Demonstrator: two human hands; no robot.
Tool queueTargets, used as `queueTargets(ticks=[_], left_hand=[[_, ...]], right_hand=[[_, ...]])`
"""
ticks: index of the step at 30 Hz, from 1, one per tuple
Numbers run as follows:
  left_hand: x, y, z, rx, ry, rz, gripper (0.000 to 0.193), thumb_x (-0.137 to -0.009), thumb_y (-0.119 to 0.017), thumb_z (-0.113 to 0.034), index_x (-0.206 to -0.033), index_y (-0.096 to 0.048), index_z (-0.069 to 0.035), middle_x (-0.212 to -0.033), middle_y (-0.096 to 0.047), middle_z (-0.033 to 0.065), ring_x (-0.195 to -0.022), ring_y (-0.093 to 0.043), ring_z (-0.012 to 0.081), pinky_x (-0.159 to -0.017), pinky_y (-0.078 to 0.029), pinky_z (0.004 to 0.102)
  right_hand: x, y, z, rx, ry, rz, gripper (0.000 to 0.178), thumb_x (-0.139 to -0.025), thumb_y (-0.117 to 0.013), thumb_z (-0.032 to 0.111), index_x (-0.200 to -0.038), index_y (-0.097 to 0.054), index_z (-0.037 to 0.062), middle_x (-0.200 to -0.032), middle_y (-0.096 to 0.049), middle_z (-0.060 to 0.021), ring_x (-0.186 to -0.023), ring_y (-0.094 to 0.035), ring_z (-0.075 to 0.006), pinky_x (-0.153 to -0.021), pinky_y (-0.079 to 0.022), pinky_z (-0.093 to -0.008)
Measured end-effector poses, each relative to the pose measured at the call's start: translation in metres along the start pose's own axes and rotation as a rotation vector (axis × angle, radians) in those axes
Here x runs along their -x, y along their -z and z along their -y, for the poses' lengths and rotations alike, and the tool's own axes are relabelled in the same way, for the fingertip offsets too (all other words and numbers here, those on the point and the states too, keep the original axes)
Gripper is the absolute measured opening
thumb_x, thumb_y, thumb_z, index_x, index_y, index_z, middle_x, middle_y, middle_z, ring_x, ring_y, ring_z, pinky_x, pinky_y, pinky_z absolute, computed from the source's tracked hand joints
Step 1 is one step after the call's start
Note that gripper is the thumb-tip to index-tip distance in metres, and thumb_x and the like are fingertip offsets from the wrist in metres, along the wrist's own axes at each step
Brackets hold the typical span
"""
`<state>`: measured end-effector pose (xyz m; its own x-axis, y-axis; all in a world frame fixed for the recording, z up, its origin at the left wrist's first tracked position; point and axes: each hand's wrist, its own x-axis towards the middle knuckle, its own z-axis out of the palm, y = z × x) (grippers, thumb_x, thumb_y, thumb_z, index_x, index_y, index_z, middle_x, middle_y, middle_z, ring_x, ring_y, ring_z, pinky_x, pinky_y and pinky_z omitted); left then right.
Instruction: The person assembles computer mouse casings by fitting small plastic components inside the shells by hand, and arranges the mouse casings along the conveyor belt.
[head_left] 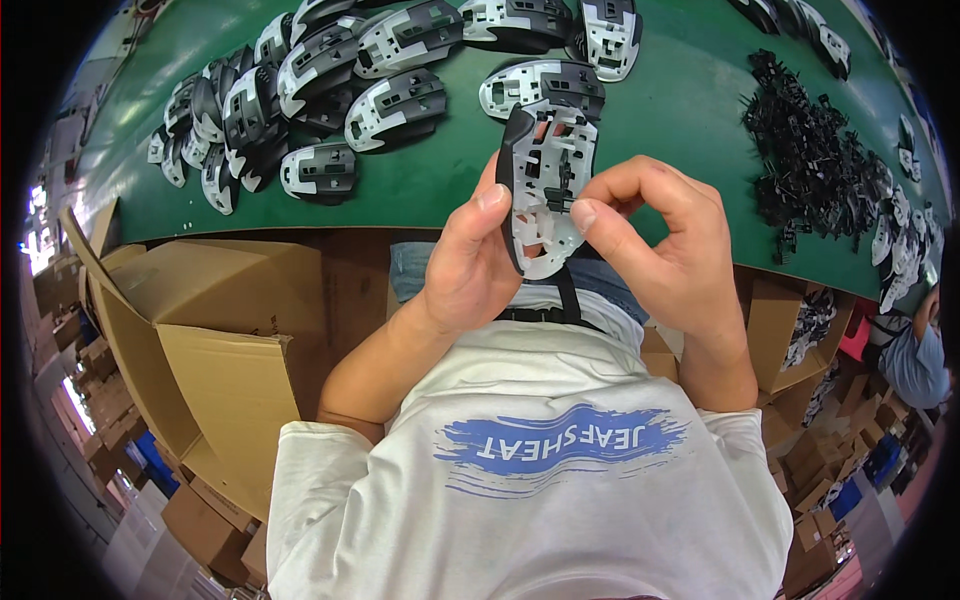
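In my left hand is a white and black plastic shell that looks like a computer mouse housing. Its hollow inside faces up, and its far end overlaps another shell on the table. My left thumb presses on the black side wall. From the right, my right hand reaches over the shell with thumb and forefinger pinched together at a small black plastic part. That part sits inside the shell's hollow, at my right fingertips. Whether it is seated there cannot be made out.
Many similar shells lie on the green table at the far left and back. A heap of small black parts is on the right, beside white pieces. An open cardboard box stands left, another box right. A person sits far right.
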<state>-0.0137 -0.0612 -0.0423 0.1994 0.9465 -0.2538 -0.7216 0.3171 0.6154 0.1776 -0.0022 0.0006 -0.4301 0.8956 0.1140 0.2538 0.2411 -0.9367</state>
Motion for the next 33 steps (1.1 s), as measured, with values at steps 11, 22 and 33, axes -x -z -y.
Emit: queueTargets(ticks=[11,22,33], left_hand=[[0.001,0.0,0.002,0.041,-0.015,0.022,0.066,-0.113,-0.042,-0.042,-0.166,-0.037,-0.002,-0.156,-0.057,0.0133,-0.143,-0.056,0.0237,-0.121,-0.043,0.0442],[-0.005,0.007,-0.003,0.24,0.073,0.145,0.063,-0.118,-0.03,-0.044,-0.163,-0.046,-0.003,-0.157,-0.06,0.0131,-0.14,-0.062,0.0251,-0.118,-0.05,0.0438],[0.004,-0.007,-0.01,-0.122,0.122,-0.052,0.061,-0.118,-0.034,-0.043,-0.166,-0.043,-0.005,-0.151,-0.064,0.0104,-0.138,-0.062,0.0193,-0.116,-0.049,0.04]], right_hand=[[-0.004,-0.003,-0.01,0.151,0.186,-0.098,0.011,-0.088,-0.084,0.007,-0.094,-0.076,0.0032,-0.087,-0.073,-0.0072,-0.07,-0.069,-0.0182,-0.062,-0.055,-0.0304],[-0.027,0.024,-0.01,0.436,0.49,0.099,0.027,-0.078,-0.09,0.002,-0.102,-0.081,0.0078,-0.092,-0.075,-0.0054,-0.077,-0.072,-0.0224,-0.067,-0.057,-0.0337],[-0.019,0.01,-0.002,0.637,0.451,0.064,0.021,-0.076,-0.085,-0.001,-0.092,-0.075,0.0072,-0.086,-0.071,-0.0056,-0.075,-0.07,-0.0248,-0.064,-0.056,-0.0363]])
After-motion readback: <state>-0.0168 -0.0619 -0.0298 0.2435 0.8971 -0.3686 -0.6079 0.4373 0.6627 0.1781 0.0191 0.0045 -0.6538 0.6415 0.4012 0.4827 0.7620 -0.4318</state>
